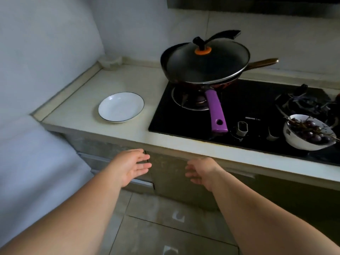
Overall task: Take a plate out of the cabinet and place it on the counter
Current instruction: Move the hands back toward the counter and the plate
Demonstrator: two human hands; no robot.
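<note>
Both empty with fingers spread: left hand (pixel 131 165) before the grey cabinet front (pixel 171 173), right hand (pixel 201 172) just beside. Higher up, round white dark-rimmed plate (pixel 121 107) flat on the pale stone counter (pixel 77 100), then lidded black pan with purple handle (pixel 206 65) on the black glass hob (pixel 248 107). Small hob lettering too blurred to read; white bowl of dark grapes (pixel 308 133) at the right, its far burner murky.

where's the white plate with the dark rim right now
In the head view, the white plate with the dark rim lies flat on the pale counter, left of the black stove and the purple pan handle.
</note>
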